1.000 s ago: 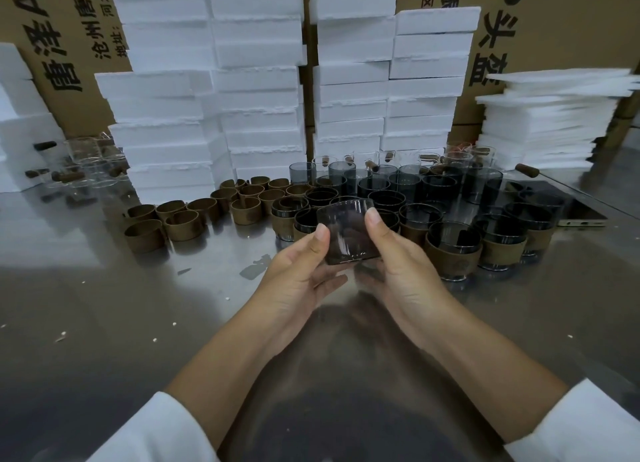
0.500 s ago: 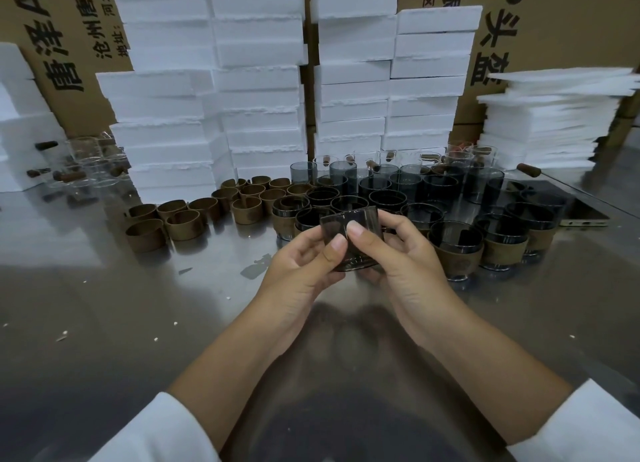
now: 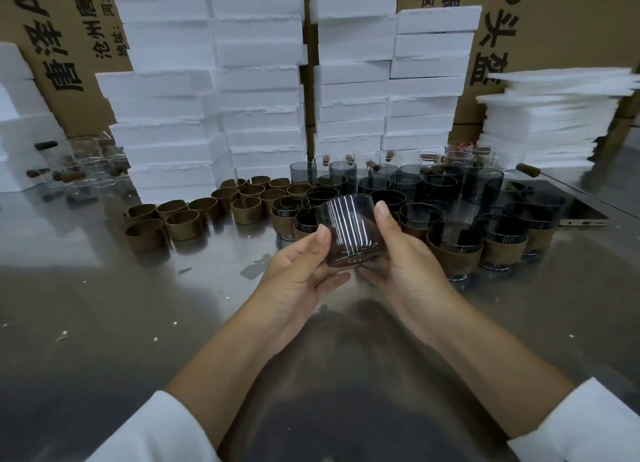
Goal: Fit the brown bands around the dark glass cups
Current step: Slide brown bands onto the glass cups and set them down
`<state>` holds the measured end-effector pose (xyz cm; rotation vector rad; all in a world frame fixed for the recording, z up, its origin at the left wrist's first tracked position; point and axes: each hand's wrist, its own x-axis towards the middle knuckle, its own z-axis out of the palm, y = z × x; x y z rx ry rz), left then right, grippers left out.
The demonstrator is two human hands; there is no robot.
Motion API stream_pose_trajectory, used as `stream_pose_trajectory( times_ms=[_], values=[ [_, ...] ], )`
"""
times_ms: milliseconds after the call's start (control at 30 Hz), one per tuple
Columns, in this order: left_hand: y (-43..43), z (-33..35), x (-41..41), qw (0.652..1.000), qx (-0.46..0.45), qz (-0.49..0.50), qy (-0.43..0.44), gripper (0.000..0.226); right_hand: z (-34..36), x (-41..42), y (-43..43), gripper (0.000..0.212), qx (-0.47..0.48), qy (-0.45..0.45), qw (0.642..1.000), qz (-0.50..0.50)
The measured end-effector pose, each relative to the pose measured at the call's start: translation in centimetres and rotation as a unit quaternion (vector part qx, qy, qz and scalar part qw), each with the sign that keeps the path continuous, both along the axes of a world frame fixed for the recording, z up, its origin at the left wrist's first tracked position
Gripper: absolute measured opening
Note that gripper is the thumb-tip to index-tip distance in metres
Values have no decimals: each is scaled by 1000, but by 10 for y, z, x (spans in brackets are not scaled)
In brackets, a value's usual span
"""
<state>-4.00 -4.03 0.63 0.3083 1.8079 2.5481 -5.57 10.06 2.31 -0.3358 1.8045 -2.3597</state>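
White foam blocks (image 3: 256,81) rose behind the steel table (image 3: 104,323). Both hands, left hand (image 3: 298,278) and right hand (image 3: 405,267), gripped one bare dark glass cup (image 3: 351,233) above it.

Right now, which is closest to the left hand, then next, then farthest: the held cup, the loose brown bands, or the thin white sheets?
1. held cup: in the middle, gripped by the left hand itself.
2. loose brown bands: lying off to the left.
3. thin white sheets: stacked far back on the right.
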Motion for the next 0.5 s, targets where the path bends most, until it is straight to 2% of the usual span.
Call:
stream_pose_trajectory(
  times_ms=[67,133,233,400,500],
  values=[
    [1,0,0,999,-18,43,-15,63,-2,0,0,61,16,1,1000,-15],
    [1,-1,0,997,-27,76,-20,62,-2,1,0,51,16,16,999,-45],
    [4,-1,1,996,-25,78,-19,56,-3,2,-1,43,45,38,995,-85],
    [6,-1,3,996,-50,68,3,63,-4,5,-4,77,76,57,992,-85],
    [4,-1,2,998,-38,52,12,59,-2,5,-2,72,20,47,997,-50]
  ],
)
